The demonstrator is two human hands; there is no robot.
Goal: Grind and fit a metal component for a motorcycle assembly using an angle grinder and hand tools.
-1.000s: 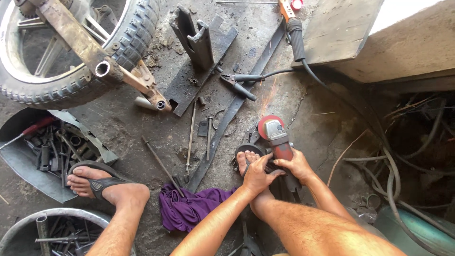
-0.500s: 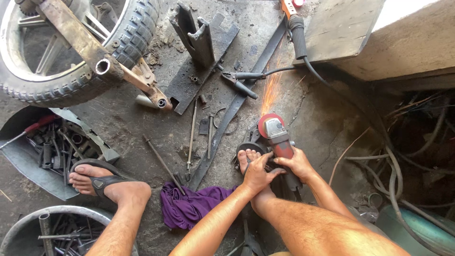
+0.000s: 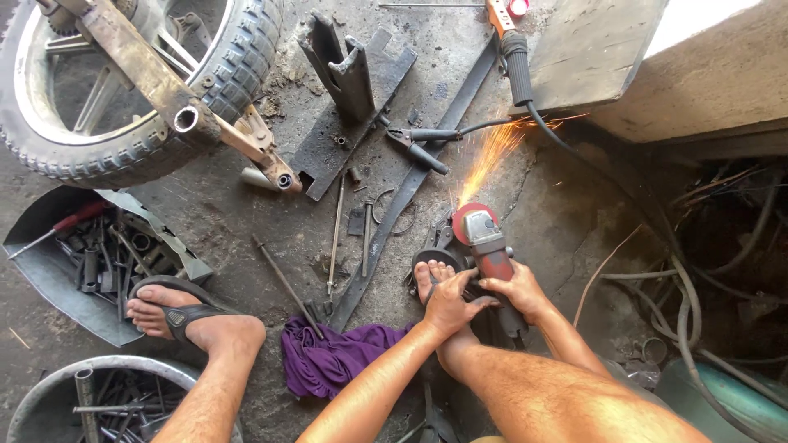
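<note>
1. Angle grinder point(image 3: 486, 246) with a red body and red disc guard sits low on the concrete floor point(image 3: 246, 221), a little right of middle in the head view, its disc end pointing to 11 o'clock and throwing orange sparks point(image 3: 492, 152) up toward 1 o'clock.
2. Right hand point(image 3: 517, 291) is wrapped shut around the rear of the red body, fingers curled over the top; the disc lies at 11 o'clock from that grip, just ahead of the knuckles.
3. Left hand point(image 3: 447, 305) is closed too, but whether it clamps the tool's side or the small metal piece under the disc I cannot tell; it lies over the toes of the right foot point(image 3: 433, 275), which presses down beside the disc.
4. Judging by its build, the tool looks heavy for its size, rigid, and prone to kick and buzz; the body behind the guard is the sound place to hold, well clear of the spinning edge.
5. At 9 o'clock from the hands lies a purple rag point(image 3: 328, 353), soft and loose.
6. Farther at 9 o'clock, the left foot point(image 3: 185, 320) in a dark sandal rests by a sheet-metal tray point(image 3: 49, 271) of scrap.
7. At 12 o'clock, pliers point(image 3: 419, 146) lie beside a long flat steel bar point(image 3: 410, 189).
8. Far at 10 o'clock stands a tyred wheel point(image 3: 238, 90) in a rusty frame.
</note>
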